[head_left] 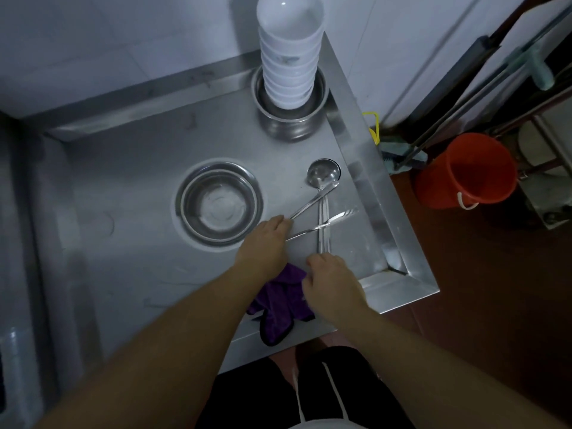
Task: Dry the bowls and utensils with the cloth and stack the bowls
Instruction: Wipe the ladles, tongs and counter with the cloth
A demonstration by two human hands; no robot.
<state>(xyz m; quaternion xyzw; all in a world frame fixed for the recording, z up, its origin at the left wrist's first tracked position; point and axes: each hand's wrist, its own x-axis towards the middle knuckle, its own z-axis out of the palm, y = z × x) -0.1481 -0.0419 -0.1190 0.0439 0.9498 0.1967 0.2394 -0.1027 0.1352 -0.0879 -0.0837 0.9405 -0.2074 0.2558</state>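
- A shiny metal table (130, 168) with a raised edge fills most of the view.
- A metal bowl (219, 203) sits in the middle of the table, open side up.
- The left hand (263, 246) is just right of that bowl. Its fingers curl round the ends of the metal tongs (322, 216) and hold them.
- A purple cloth (280, 300) lies under both wrists at the near edge of the table. It hangs a little over the edge.
- At the back, a tall stack of white bowls (289, 57) stands inside a bigger metal bowl (291, 119).
- The right hand (329, 277) is near the cloth. Its fingers are curled at the end of a straight metal handle (323, 227), but I cannot tell if it really holds it.
- A metal ladle (323, 173) rests on the table by the right edge, cup facing up.
- An orange bucket (464, 168) stands on the floor to the right of the table.
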